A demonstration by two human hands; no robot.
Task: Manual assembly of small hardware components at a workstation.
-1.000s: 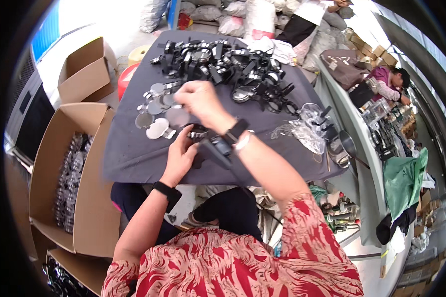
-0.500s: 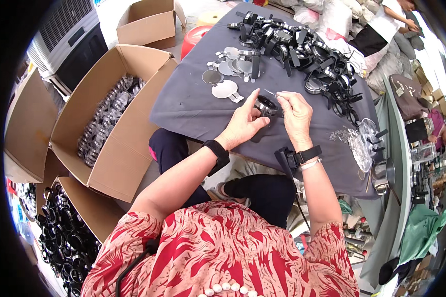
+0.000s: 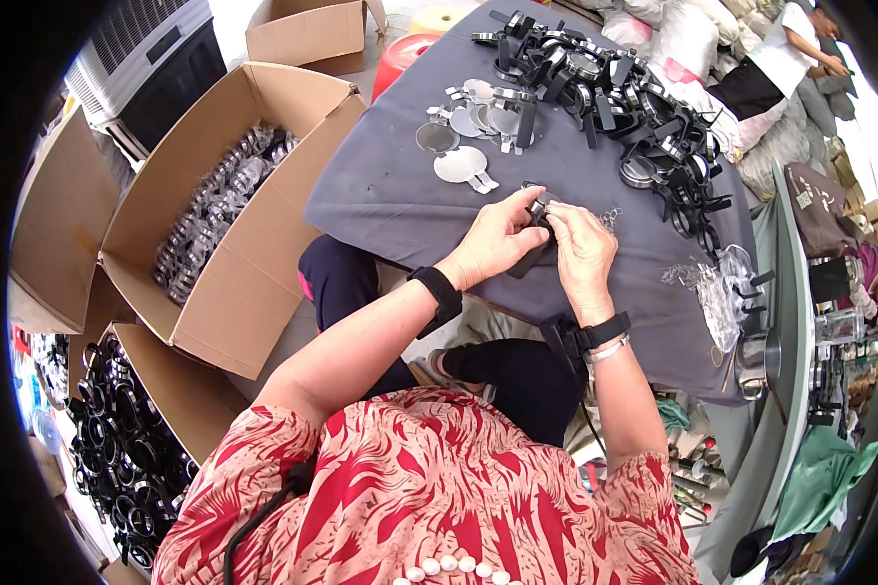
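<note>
While over grey table [image 3: 390, 195] | left hand [image 3: 498, 239], right hand [image 3: 580, 249] pinch black part [image 3: 537, 234]

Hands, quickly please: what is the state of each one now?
Left hand: closed on the small black part, over the grey table.
Right hand: closed, pinching the same small black part from the other side.

My one view comes from the head camera, looking steeply down past the red patterned shoulders onto the grey-covered desk [image 3: 400, 205]. It sits close above the near edge of the desk; the far edge curves off toward the top rim, and open cardboard boxes [image 3: 215, 195] lie left of the desk
</note>
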